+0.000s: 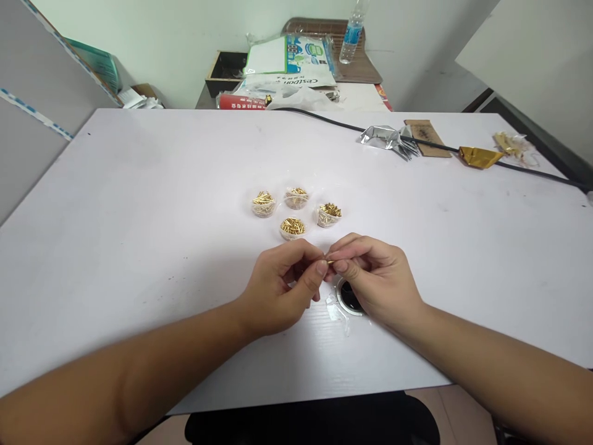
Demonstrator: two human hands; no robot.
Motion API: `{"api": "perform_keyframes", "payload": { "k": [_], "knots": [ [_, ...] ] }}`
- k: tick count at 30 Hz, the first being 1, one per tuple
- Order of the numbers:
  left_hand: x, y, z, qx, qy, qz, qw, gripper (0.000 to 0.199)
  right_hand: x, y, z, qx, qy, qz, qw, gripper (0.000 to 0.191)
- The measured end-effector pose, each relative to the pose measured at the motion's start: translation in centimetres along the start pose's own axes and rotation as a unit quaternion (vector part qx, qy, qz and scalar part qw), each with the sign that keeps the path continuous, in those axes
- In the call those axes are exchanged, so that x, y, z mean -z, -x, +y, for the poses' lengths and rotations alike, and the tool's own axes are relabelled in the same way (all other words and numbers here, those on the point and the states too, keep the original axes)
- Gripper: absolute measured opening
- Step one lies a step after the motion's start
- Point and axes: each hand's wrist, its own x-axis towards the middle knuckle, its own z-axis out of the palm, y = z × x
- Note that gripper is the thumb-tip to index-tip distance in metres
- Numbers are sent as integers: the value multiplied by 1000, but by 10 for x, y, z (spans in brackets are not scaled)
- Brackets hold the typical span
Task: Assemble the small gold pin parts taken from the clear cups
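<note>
My left hand (287,287) and my right hand (377,278) meet above the white table, fingertips pinched together around a tiny gold-coloured metal piece (330,262). Most of the piece is hidden by the fingers. Just beyond the hands stand small clear cups of gold pieces: a left one (264,204), a back one (296,198), a right one (328,214) and a front one (293,228). Partly under my right hand lies a round black dish (348,296) with a pale rim, beside clear plastic film (338,312).
A black cable (324,118) crosses the table's far right, by silver foil (382,137), brown cardboard (427,138) and a gold wrapper (479,157). Behind the table are a water bottle (352,37) and a black box (227,68).
</note>
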Motion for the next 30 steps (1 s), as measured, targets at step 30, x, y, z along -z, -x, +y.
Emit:
{"api": "perform_keyframes", "payload": {
  "k": [30],
  "knots": [
    [1, 1, -5, -6, 31, -17, 999, 18, -1, 2, -1, -139, -123, -17, 982, 10]
  ]
}}
